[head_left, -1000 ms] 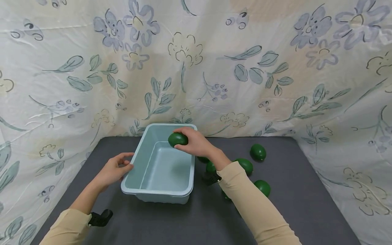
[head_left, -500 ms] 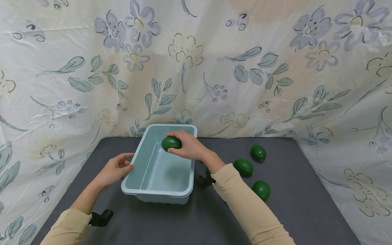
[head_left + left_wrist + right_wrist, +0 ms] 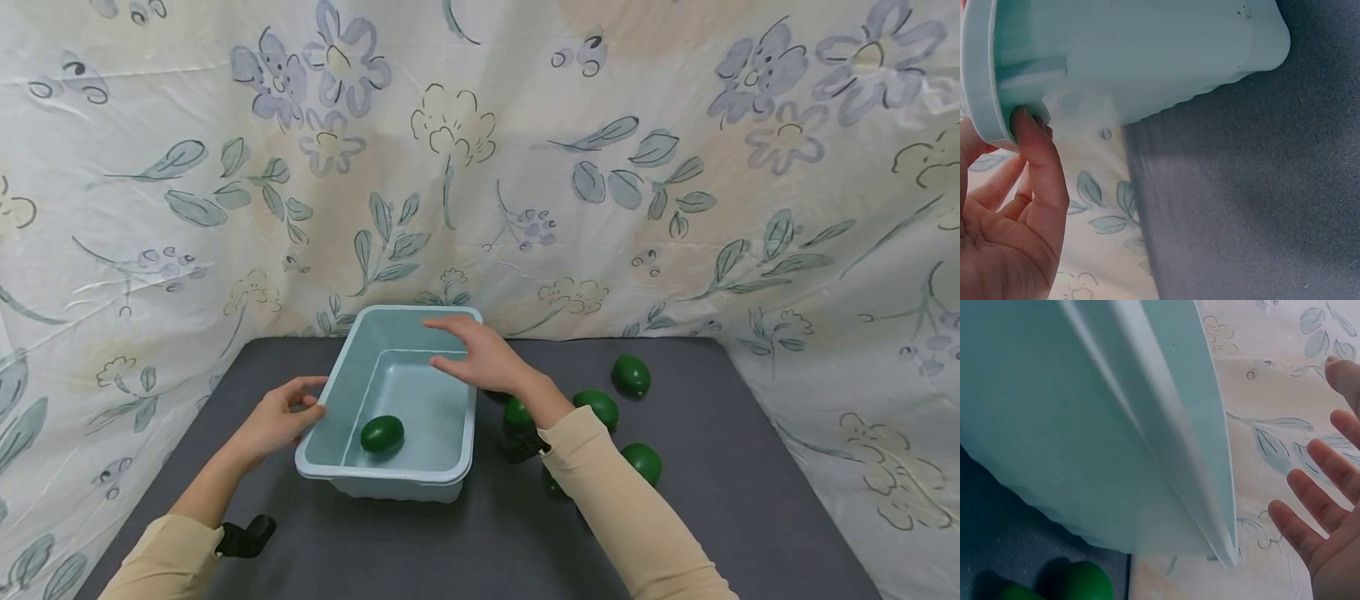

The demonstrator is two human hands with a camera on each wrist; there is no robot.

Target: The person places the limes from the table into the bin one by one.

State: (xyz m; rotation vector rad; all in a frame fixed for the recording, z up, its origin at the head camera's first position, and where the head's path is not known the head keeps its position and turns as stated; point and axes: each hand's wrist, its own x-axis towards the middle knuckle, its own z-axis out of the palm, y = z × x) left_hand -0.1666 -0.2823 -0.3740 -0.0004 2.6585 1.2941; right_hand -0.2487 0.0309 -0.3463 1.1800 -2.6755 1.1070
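Left hand pinches the rim of the blue bin at its 9 o'clock. Right hand over the rim at 2 o'clock, thumb and fingers apart. Green fruit on bin floor, 7 o'clock. More fruits on grey table, bin's 3 o'clock.

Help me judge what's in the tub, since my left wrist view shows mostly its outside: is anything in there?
Observer: Yes, the head view shows one green fruit lying in the tub, toward its near end.
Operator: Good. I can't see the right hand either; is it holding anything?
Observer: No, the right hand holds nothing.
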